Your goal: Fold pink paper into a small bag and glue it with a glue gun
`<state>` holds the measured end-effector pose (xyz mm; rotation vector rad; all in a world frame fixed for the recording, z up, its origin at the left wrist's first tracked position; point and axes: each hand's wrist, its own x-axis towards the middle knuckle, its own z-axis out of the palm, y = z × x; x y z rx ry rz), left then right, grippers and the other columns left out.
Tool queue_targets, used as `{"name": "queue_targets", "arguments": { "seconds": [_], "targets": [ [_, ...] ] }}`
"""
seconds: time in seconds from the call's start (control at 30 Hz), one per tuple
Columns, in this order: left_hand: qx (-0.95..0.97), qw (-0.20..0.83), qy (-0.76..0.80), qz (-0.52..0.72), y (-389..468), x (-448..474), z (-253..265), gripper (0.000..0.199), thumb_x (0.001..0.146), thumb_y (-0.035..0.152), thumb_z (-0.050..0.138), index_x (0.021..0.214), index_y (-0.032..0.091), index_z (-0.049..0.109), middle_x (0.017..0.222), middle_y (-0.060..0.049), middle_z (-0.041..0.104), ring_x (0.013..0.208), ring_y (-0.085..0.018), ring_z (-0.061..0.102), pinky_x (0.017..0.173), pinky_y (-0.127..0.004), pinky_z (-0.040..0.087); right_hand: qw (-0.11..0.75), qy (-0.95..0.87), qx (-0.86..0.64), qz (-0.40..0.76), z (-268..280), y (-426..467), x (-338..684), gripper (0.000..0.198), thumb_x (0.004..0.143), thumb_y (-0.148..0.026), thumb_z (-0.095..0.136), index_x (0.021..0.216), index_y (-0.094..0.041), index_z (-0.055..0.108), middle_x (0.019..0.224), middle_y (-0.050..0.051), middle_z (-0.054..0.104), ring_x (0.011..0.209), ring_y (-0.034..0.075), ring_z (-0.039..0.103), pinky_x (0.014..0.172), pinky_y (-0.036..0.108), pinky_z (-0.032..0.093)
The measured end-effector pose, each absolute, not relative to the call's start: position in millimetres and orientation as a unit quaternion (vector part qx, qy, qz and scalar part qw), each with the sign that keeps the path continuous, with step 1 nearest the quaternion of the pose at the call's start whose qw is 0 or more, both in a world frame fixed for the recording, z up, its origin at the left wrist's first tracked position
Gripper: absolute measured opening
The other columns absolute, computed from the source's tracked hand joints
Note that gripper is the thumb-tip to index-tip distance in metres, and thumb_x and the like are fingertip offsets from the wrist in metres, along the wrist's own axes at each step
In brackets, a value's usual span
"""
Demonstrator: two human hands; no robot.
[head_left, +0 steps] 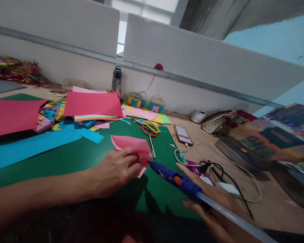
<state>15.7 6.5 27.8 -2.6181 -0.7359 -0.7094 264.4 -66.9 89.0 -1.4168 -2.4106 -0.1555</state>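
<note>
A folded piece of pink paper (131,144) is gripped by my left hand (119,168), fingers closed around its lower edge above the green mat (103,162). My right hand (212,199) is wrapped around a blue hot glue gun (167,172), whose nozzle points left and appears to be at the paper's right edge. A clear glue stick (225,209) sticks out of the gun's back. Just beyond the paper lie scissors (150,129) with red and yellow handles and a gold pen (152,145).
Red sheets (93,104), blue paper strips (38,146) and scraps cover the mat's far left. Small paper bags (155,106) stand at the back. On the right are a phone (183,135), a purple power strip (200,173) with cables and a handbag (216,121).
</note>
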Motion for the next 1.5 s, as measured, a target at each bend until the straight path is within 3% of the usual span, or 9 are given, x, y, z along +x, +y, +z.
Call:
{"name": "queue_targets", "arguments": {
  "seconds": [0.3,0.4,0.53,0.73,0.9,1.03,1.17,1.4,1.5],
  "targets": [
    [-0.904,0.242,-0.261,-0.235,-0.8,16.7,29.6,0.016,0.088,0.015,0.04,0.089,0.016,0.056,0.1,-0.008,0.062,0.083,-0.021,0.052,0.05,-0.028,0.039,0.114,-0.817,-0.565,0.027,94.8,-65.4,275.0,0.049,0.081,-0.042,0.045,0.126,-0.025,0.051,0.122,0.004,0.059,0.106,0.026,0.059,0.084,0.036,0.053],
    [-0.899,0.251,-0.252,-0.254,0.2,17.4,27.8,0.017,0.088,0.016,0.04,0.087,0.016,0.056,0.099,-0.009,0.062,0.08,-0.02,0.052,0.048,-0.027,0.038,0.078,-0.81,-0.578,0.059,96.0,-64.1,275.5,0.043,0.082,-0.047,0.044,0.116,-0.027,0.06,0.113,0.005,0.065,0.101,0.026,0.061,0.081,0.039,0.053],
    [-0.904,0.24,-0.251,-0.248,2.4,17.6,28.3,0.017,0.087,0.015,0.04,0.084,0.016,0.057,0.098,-0.01,0.063,0.079,-0.021,0.053,0.049,-0.027,0.04,0.119,-0.831,-0.543,-0.024,87.9,-58.5,282.4,0.035,0.084,-0.041,0.045,0.113,-0.028,0.06,0.094,0.005,0.071,0.087,0.026,0.066,0.068,0.037,0.056],
    [-0.887,0.219,-0.295,-0.279,18.6,10.1,34.9,0.02,0.085,0.009,0.041,0.082,0.016,0.06,0.082,-0.006,0.067,0.074,-0.02,0.057,0.052,-0.027,0.044,0.141,-0.822,-0.543,-0.098,79.9,-47.3,295.3,0.034,0.084,-0.031,0.046,0.118,-0.029,0.054,0.086,0.003,0.069,0.079,0.024,0.065,0.064,0.035,0.054],
    [-0.881,0.11,-0.292,-0.356,29.4,5.3,35.5,0.025,0.083,0.005,0.041,0.088,0.017,0.062,0.085,-0.005,0.069,0.078,-0.019,0.062,0.058,-0.027,0.048,0.132,-0.785,-0.575,-0.19,69.6,-19.6,294.1,0.049,0.085,-0.017,0.037,0.134,-0.02,0.036,0.116,0.013,0.057,0.092,0.026,0.061,0.072,0.038,0.05],
    [-0.861,-0.055,-0.233,-0.45,25.5,7.6,37.7,0.022,0.081,0.007,0.047,0.087,0.017,0.065,0.085,-0.004,0.07,0.08,-0.014,0.064,0.068,-0.025,0.051,-0.022,-0.745,-0.6,-0.291,50.2,8.2,289.4,0.054,0.081,-0.001,0.032,0.133,-0.014,0.038,0.089,0.013,0.064,0.078,0.025,0.062,0.065,0.035,0.047],
    [-0.832,-0.191,-0.229,-0.469,19.6,10.3,44.0,0.018,0.081,0.01,0.051,0.087,0.016,0.067,0.08,-0.005,0.071,0.074,-0.012,0.065,0.066,-0.023,0.051,-0.076,-0.749,-0.611,-0.247,35.6,25.3,287.6,0.054,0.078,0.001,0.033,0.129,-0.012,0.043,0.086,0.015,0.065,0.077,0.025,0.062,0.067,0.037,0.045],
    [-0.815,-0.238,-0.231,-0.475,16.5,14.4,44.5,0.012,0.081,0.015,0.056,0.078,0.015,0.068,0.074,-0.004,0.07,0.07,-0.012,0.064,0.062,-0.021,0.05,-0.032,-0.793,-0.581,-0.18,42.4,15.7,289.0,0.036,0.079,-0.017,0.054,0.115,-0.019,0.054,0.098,0.011,0.064,0.09,0.025,0.06,0.075,0.039,0.045],
    [-0.809,-0.247,-0.244,-0.474,13.7,16.1,45.0,0.014,0.081,0.017,0.055,0.076,0.015,0.068,0.072,-0.004,0.069,0.067,-0.011,0.063,0.06,-0.021,0.05,0.143,-0.823,-0.54,-0.105,56.8,1.3,275.1,0.026,0.082,-0.023,0.053,0.107,-0.018,0.056,0.1,0.01,0.064,0.093,0.023,0.059,0.08,0.037,0.045]
  ]
}}
